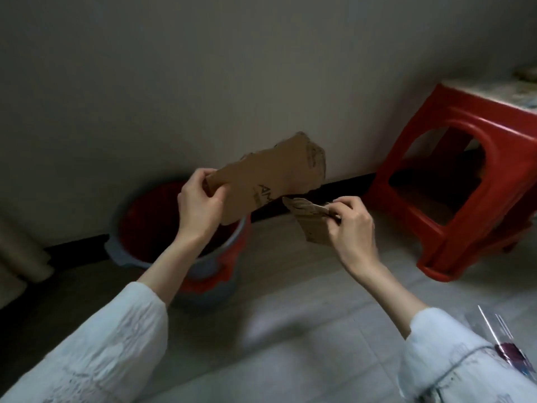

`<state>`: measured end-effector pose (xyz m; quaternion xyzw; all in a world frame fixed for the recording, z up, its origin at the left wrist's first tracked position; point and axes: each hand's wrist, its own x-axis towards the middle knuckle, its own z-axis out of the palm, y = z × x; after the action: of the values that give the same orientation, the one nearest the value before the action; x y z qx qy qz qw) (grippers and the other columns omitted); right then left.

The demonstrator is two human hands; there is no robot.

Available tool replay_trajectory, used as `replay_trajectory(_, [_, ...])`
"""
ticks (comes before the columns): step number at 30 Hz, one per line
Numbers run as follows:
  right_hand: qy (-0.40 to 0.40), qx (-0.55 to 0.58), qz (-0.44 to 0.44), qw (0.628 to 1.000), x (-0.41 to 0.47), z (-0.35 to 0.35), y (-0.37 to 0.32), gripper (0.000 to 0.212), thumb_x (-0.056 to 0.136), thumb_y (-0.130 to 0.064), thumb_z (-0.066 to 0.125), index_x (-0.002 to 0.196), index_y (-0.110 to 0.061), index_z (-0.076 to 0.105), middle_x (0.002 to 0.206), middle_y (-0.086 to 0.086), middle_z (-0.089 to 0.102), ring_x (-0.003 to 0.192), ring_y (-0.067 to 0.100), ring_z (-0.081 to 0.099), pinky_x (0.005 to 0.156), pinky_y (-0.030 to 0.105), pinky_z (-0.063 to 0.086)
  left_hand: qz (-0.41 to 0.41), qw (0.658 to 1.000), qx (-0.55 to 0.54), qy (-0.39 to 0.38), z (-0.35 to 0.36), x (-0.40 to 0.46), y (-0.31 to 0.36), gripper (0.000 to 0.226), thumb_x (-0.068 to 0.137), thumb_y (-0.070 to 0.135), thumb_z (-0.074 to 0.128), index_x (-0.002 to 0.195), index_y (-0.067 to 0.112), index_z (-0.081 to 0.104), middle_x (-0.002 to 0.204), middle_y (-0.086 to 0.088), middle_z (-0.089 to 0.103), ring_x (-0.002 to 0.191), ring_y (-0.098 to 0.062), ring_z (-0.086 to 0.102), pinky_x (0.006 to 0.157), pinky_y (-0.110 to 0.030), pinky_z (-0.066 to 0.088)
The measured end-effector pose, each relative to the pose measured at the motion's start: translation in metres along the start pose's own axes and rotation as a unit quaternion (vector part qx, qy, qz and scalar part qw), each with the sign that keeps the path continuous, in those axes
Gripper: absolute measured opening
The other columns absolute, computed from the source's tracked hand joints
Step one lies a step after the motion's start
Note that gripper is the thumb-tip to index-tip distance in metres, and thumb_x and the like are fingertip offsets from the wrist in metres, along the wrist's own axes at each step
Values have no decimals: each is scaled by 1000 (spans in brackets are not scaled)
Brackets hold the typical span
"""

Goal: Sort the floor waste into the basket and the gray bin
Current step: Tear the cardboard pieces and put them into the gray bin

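Grey tiled floor point(305, 330), dim wall. The gray bin point(186, 228) looks red inside. Above it, left hand point(200, 202) pinches a big cardboard piece point(267, 175); right hand point(353, 225) pinches a smaller scrap point(311, 219) beside it.

Two bare hands, long white sleeves

The left sleeve point(96, 353) is wrinkled white fabric; the right sleeve point(453, 365) matches, with a thin grey seam line, ending short of each wrist, nearer the viewer than the red stool point(453, 181).

You hold a large torn brown cardboard piece point(267, 177) tilted above the gray bin point(186, 242), which has a red inside and stands against the wall. A smaller, crumpled cardboard scrap point(312, 221) hangs just right of it.
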<state>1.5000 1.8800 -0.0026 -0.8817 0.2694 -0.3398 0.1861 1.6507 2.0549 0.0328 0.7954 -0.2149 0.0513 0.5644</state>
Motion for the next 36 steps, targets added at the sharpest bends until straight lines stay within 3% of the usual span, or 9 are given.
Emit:
replay_trajectory(3, [24,36,-41,998,18,14,-37,19,77,4,65,94,-2,70,100,15,59,92,32,59,81,43,51,6,997,11,73,-57,16,-12,15,86,8,61,94,20,59,88,4,62,85,-11,58,72,-25,45])
replay_trajectory(9, [44,67,-96,992,24,46,-79,22,74,8,66,93,-3,71,99,15,59,91,32,59,82,35,49,73,973,202,88,-115,35,-71,21,79,-2,62,95,11,68,94,-8,68,92,-27,60,81,-37,47])
replay_trajectory(17, [50,53,-128,989,23,64,-91,28,65,12,70,86,-8,73,98,13,62,89,32,62,80,35,43,116,931,346,-4,-75,59,-107,21,76,-2,60,86,12,72,87,-8,69,88,-32,59,65,-39,48])
replay_trajectory(23, [36,84,-148,985,32,68,-92,26,70,10,70,89,-7,74,102,13,62,92,30,62,84,35,50,93,877,450,-143,-52,73,-123,31,84,4,50,106,18,66,106,-3,64,108,-26,50,76,-36,44])
replay_trajectory(26, [37,101,-139,984,39,76,-95,24,73,7,69,91,-8,74,103,12,62,94,26,62,84,33,51,86,871,454,-166,-49,79,-130,31,87,7,49,110,20,66,109,-3,64,107,-25,51,78,-37,44])
replay_trajectory(31, [39,148,-104,983,53,91,-108,22,77,3,67,94,-8,75,107,13,64,94,18,60,87,11,39,56,858,459,-223,-49,81,-131,33,84,5,47,102,24,68,105,-8,64,102,-28,58,77,-35,45])
replay_trajectory(36, [-9,138,-100,985,62,124,-123,21,78,-3,68,96,-11,75,105,11,68,93,23,66,86,23,46,36,856,460,-235,-58,77,-135,33,86,6,49,107,22,68,107,-9,66,100,-30,60,77,-35,46])
